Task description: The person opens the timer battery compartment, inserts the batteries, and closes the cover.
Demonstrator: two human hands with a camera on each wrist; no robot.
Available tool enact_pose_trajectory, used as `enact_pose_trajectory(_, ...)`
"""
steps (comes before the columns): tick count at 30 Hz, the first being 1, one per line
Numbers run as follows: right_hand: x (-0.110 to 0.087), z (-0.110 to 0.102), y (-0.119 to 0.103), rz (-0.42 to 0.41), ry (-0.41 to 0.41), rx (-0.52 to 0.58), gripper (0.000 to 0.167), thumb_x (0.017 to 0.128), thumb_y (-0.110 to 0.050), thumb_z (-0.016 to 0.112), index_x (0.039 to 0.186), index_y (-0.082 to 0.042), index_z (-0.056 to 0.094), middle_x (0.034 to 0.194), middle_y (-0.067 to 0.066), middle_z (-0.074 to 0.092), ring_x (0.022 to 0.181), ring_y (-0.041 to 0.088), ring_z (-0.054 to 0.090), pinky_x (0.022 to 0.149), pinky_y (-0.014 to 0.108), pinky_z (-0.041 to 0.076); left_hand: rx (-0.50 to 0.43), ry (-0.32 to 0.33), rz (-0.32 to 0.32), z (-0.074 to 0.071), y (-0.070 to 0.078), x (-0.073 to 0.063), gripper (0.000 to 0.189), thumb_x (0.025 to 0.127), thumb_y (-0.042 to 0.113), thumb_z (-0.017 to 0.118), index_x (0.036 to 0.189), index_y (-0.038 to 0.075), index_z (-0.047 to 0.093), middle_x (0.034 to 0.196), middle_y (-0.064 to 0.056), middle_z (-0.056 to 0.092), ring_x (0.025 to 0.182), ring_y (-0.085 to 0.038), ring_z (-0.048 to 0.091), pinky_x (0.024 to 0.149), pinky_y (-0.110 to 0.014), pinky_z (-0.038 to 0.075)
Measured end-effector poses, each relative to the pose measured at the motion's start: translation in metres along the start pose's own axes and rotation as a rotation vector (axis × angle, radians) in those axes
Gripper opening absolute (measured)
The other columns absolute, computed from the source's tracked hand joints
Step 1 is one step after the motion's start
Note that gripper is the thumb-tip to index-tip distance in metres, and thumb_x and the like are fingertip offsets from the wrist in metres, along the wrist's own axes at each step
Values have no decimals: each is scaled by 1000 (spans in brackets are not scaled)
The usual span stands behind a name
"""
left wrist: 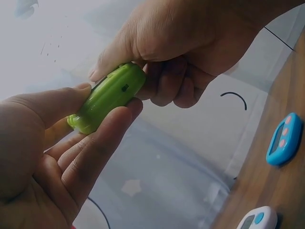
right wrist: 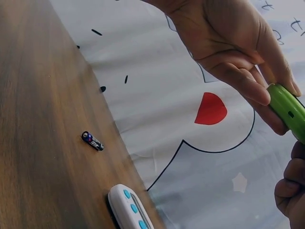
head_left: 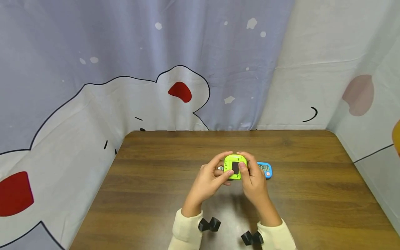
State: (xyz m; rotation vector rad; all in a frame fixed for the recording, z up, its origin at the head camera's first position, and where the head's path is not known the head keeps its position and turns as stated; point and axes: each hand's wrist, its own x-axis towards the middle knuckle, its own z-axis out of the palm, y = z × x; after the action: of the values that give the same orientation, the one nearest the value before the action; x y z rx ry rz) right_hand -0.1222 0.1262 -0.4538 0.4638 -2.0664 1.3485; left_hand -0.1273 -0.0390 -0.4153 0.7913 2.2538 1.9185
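A lime-green timer (head_left: 229, 161) is held up in front of me by both hands, the side with a dark rectangle facing me. My left hand (head_left: 206, 180) grips its left edge, thumb on the near face and fingers around behind. My right hand (head_left: 255, 180) pinches the right side, its thumb tip beside the dark rectangle. The left wrist view shows the green casing (left wrist: 107, 102) edge-on between the two hands. Behind the right hand, a blue timer (head_left: 269, 173) with a digit display lies on the table. A white timer (right wrist: 125, 205) with blue buttons is mostly hidden behind the left hand in the head view.
A small dark battery (right wrist: 92, 141) lies on the wooden table (head_left: 150, 194), near the white timer. Patterned curtain (head_left: 140, 107) hangs along the table's back and sides. Small black devices (head_left: 209, 225) sit at both wrists.
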Motion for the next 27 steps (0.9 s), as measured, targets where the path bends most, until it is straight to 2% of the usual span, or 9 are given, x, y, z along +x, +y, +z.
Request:
enact_pose_trajectory(5, -6, 1, 14, 19, -31, -18, 33, 96, 3, 54, 128, -4, 54, 99, 11, 67, 70, 14, 55, 58, 24, 46, -17, -8, -2, -1, -1, 0, 51, 93, 2, 65, 140, 9, 48, 103, -16, 66, 70, -7, 70, 60, -35, 60)
enact_pose_trajectory(15, -8, 0, 13, -6, -42, -26, 37, 95, 7, 53, 129, -7, 54, 101, 7, 67, 69, 13, 54, 56, 26, 45, -31, -20, -12, -3, -5, -1, 51, 93, 2, 65, 140, 11, 49, 105, -17, 66, 71, -9, 70, 59, -39, 60)
enact_pose_trajectory(18, -8, 0, 14, 11, -57, -30, 36, 97, 4, 50, 130, -8, 54, 103, 5, 67, 69, 13, 54, 56, 27, 45, -38, -21, -15, -3, -8, -1, 51, 93, 1, 65, 140, 10, 49, 105, -18, 66, 73, -10, 71, 59, -39, 60)
enact_pose_trajectory(22, -7, 0, 16, 36, -73, -47, 32, 101, -3, 45, 132, -10, 54, 106, 4, 66, 70, 14, 53, 58, 28, 45, -47, -9, -14, -4, -23, 3, 53, 92, 3, 66, 141, 12, 48, 106, -17, 66, 77, -17, 72, 58, -36, 60)
enact_pose_trajectory(25, -7, 1, 18, 42, -56, -55, 33, 102, -5, 43, 133, -12, 55, 108, 4, 67, 71, 14, 53, 59, 28, 45, -69, -1, -13, -4, -35, 4, 54, 92, 5, 67, 142, 14, 48, 108, -18, 67, 79, -23, 72, 58, -35, 60)
enact_pose_trajectory(27, -8, 2, 19, 39, -47, -43, 35, 101, -5, 45, 134, -13, 55, 101, 4, 67, 68, 13, 52, 57, 27, 45, -86, 0, -13, -4, -36, 4, 55, 92, 5, 67, 143, 14, 48, 109, -19, 67, 80, -23, 72, 58, -35, 60)
